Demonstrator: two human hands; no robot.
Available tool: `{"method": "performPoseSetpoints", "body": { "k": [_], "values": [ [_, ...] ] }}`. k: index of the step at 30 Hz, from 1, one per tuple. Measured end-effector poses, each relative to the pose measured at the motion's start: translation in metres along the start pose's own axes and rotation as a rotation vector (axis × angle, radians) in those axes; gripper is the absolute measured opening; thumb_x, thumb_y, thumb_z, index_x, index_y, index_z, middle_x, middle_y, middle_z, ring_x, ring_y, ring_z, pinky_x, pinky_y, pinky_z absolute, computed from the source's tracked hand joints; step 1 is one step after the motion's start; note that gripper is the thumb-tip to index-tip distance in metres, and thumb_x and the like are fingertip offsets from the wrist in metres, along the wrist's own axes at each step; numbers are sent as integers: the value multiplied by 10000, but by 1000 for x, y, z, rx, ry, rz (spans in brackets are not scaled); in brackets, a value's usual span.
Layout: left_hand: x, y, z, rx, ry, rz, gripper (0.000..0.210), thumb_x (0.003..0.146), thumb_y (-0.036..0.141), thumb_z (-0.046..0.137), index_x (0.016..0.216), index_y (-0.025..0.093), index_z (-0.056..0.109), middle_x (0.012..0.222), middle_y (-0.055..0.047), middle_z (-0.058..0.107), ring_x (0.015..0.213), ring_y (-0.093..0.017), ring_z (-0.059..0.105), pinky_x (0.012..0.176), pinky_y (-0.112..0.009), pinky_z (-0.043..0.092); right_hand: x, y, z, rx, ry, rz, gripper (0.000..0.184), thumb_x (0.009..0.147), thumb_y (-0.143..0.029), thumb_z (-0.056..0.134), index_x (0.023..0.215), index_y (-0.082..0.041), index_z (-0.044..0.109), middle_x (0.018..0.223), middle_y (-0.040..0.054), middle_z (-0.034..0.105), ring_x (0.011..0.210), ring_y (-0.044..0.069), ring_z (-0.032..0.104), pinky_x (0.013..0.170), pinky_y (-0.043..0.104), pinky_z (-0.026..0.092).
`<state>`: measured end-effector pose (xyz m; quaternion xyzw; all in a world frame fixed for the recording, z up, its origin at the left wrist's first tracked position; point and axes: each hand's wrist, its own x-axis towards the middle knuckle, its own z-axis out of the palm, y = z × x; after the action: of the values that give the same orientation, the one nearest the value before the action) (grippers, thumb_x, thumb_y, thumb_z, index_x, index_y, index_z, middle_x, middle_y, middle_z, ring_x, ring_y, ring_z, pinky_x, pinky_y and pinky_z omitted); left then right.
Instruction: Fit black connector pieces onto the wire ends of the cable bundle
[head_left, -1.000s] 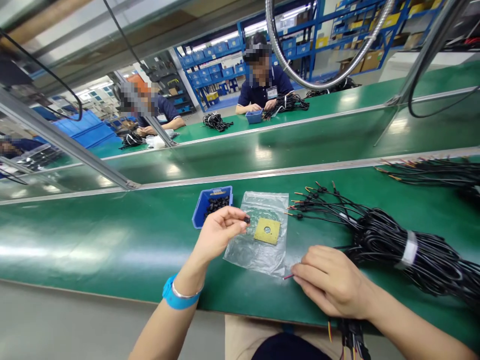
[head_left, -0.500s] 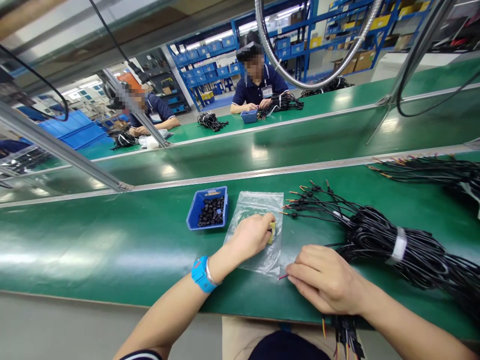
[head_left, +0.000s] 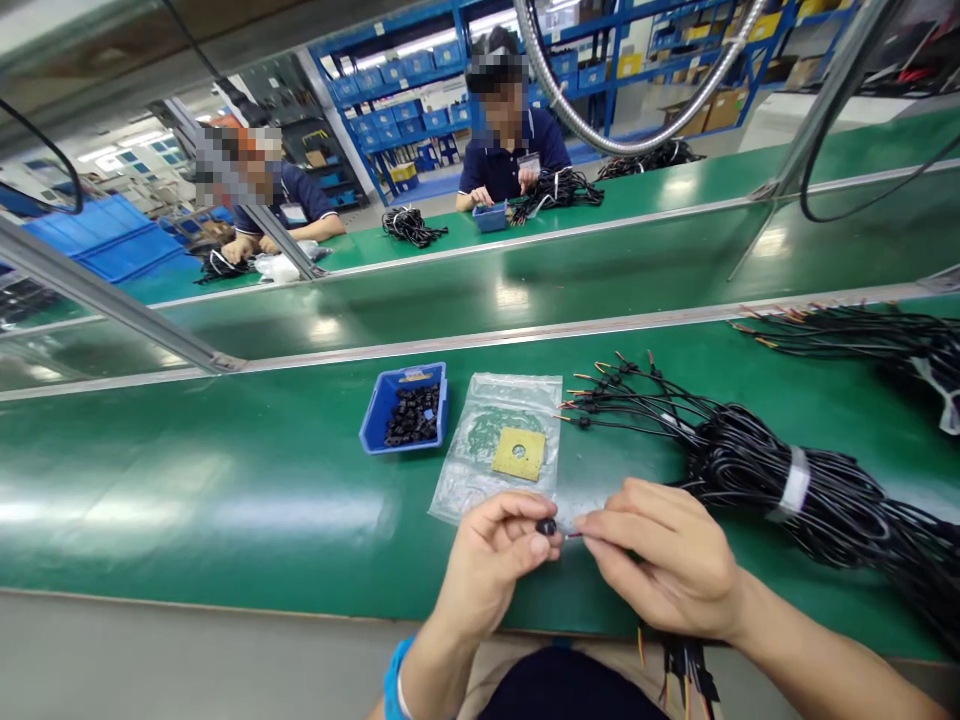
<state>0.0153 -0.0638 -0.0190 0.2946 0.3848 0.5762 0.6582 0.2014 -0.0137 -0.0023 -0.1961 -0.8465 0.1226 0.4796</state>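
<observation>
Between the thumb and fingers of my left hand (head_left: 499,560) is a small black round part (head_left: 546,526). My right hand (head_left: 664,555) pinches a thin wire end (head_left: 574,535), whose dark red tip points at the black part with a slight gap. Both hands are just above the near side of the table. Beyond them a yellow square sponge (head_left: 520,454) with a round hole lies on a clear zip bag (head_left: 469,470). Left of the bag, a blue bin (head_left: 369,435) holds many similar small black parts (head_left: 412,412).
A tied bundle of black cables (head_left: 750,460) lies at the right, some ends fitted with black pieces. Another cable bundle (head_left: 862,335) is behind it. More wires (head_left: 686,670) hang at the table's front edge. Two people sit across the green table (head_left: 225,460).
My left hand has come back from the sponge toward my right hand, now with the black part in its fingers. The sponge is uncovered. My right hand has barely moved.
</observation>
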Motion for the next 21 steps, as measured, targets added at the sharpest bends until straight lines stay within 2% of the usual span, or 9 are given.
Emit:
{"method": "performPoseSetpoints", "body": {
  "k": [4, 12, 15, 21],
  "values": [
    [-4, -17, 13, -162, 22, -9, 208, 640, 178, 899, 800, 172, 766, 760, -8, 759, 585, -68, 691, 609, -133, 557, -2, 0, 1, -1, -19, 10, 91, 855, -90, 616, 908, -148, 663, 669, 29, 629, 569, 117, 519, 540, 254, 400],
    [-5, -21, 15, -202, 2, 27, 198, 651, 184, 894, 808, 184, 774, 780, -20, 758, 599, -78, 701, 610, -140, 569, -1, -1, 0, -76, -53, 19, 93, 879, -140, 585, 846, -168, 667, 601, -3, 553, 531, 108, 461, 517, 254, 350],
    [-5, -23, 12, -135, -3, 87, 164, 685, 189, 872, 825, 201, 787, 814, -19, 747, 627, -85, 704, 633, -157, 585, -1, -2, 0, -97, -72, 22, 109, 879, -138, 576, 834, -166, 672, 589, -7, 517, 528, 108, 430, 518, 256, 331],
    [-7, -26, 7, 185, 42, 303, 167, 730, 125, 816, 858, 232, 810, 863, -44, 727, 808, -152, 703, 683, -208, 605, -3, 0, -1, -121, -141, -2, 137, 906, -126, 545, 846, -144, 667, 602, 7, 520, 551, 123, 426, 539, 269, 320]
  ]
}}
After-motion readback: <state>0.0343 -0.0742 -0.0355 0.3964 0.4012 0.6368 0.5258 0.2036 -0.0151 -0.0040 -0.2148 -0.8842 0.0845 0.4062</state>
